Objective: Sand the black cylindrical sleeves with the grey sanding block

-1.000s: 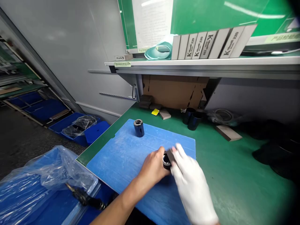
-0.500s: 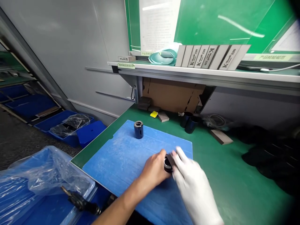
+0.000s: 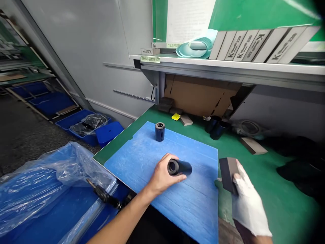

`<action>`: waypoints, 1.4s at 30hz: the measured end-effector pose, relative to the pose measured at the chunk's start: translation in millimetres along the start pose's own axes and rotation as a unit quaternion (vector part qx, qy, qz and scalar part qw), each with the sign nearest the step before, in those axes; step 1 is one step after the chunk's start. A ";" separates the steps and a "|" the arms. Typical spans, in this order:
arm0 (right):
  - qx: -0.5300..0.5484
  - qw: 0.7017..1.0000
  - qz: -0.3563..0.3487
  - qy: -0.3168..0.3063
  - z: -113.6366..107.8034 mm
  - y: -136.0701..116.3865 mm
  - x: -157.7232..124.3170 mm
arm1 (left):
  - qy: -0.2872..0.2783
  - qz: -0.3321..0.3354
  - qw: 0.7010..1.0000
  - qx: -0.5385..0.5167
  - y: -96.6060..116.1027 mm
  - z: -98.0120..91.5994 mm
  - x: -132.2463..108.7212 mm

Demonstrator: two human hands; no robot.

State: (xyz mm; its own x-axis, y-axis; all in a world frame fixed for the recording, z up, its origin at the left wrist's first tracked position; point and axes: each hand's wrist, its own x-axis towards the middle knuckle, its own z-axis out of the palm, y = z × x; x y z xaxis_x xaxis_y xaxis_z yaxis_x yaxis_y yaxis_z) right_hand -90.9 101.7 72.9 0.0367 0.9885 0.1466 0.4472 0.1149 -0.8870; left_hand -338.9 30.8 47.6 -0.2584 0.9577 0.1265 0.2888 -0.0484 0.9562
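Note:
My bare left hand [image 3: 164,174] is wrapped round a black hollow cylinder [image 3: 185,167], tilted so its open end faces me, over the blue mat [image 3: 127,152]. In a white glove, my right hand [image 3: 247,196] grips a dark grey sanding block [image 3: 228,174] beside the mat's right edge, apart from the cylinder. Another black cylinder [image 3: 159,132], with a slot in its side, stands upright near the back of the mat.
Two dark cylinders [image 3: 219,130] and a loose block [image 3: 253,145] lie at the back of the green table [image 3: 266,176]. Several boxes [image 3: 238,44] line the shelf above. To the left is a blue bin [image 3: 45,210] with plastic film and a black-handled tool [image 3: 104,195].
My right hand has drawn the sanding block off the cylinder and moved right. My left hand keeps hold of the cylinder, now lying more on its side. The view has shifted.

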 end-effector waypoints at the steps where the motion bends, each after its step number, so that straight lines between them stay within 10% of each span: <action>1: 0.002 1.000 0.012 -0.008 3.3 4.8 -5.5 | 0.004 -0.007 1.000 -0.030 -4.7 3.4 2.3; 9: -0.214 0.926 -0.307 -0.055 66.4 -13.3 -43.5 | -0.002 -0.017 0.999 -0.045 -27.7 31.5 19.6; 15: -0.388 0.852 -0.316 -0.155 106.5 -51.9 -42.1 | -0.006 -0.006 1.000 -0.013 -32.7 30.9 16.3; 33: -0.330 0.870 -0.339 -0.143 108.0 -36.4 -18.5 | 0.008 -0.022 1.000 -0.008 -36.5 31.6 20.8; 38: -0.191 0.923 -0.335 0.008 60.1 -17.6 -11.2 | 0.056 0.014 0.995 0.078 -38.9 21.6 23.7; 42: -0.219 0.923 -0.313 0.040 49.5 -7.4 -19.9 | -0.014 0.035 0.994 0.107 -47.0 12.8 29.5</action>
State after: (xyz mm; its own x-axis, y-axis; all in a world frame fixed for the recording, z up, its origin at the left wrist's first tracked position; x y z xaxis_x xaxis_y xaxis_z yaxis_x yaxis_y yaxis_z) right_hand -139.2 86.1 54.8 -0.2932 0.7299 0.6175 0.7216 0.5926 -0.3579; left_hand -348.3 65.0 2.9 -0.2058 0.9619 0.1798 0.4960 -0.0558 0.8665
